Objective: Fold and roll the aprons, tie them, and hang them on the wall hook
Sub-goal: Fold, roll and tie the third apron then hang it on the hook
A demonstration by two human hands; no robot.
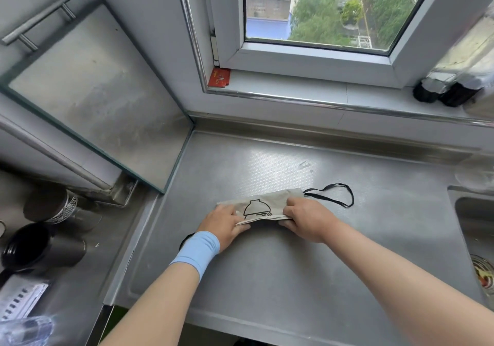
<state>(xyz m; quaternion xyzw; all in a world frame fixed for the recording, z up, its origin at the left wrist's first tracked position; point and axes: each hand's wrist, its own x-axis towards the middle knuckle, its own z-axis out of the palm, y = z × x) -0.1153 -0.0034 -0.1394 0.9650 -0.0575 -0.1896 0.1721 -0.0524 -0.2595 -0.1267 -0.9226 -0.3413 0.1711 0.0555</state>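
Here's the apron [267, 198], right in the middle of the frame on the steel bench [267, 279], folded down to a narrow beige strip. Its long axis runs left to right, and the right end sits a touch higher in the picture than the left. A black bowl print [255, 209] faces up at mid-strip.

The left hand [224, 225], blue wristband [197, 252] on the wrist, has the left end. Its fingers [230, 212] lie on top of the cloth with the thumb tucked under the near edge, so it's a pinch grip. The right hand [307, 218] takes the right end the same way, fingers [295, 203] curled over the cloth and thumb beneath the near edge. Both hands are gripping the apron.

From the right end a black strap [352, 198] trails out in a flat loop on the bench, pointing toward the right of the frame. A second bit of black strap peeks out by the left wrist.

A sink [475, 225] sits at the right edge, and a window [320, 11] fills the top centre.
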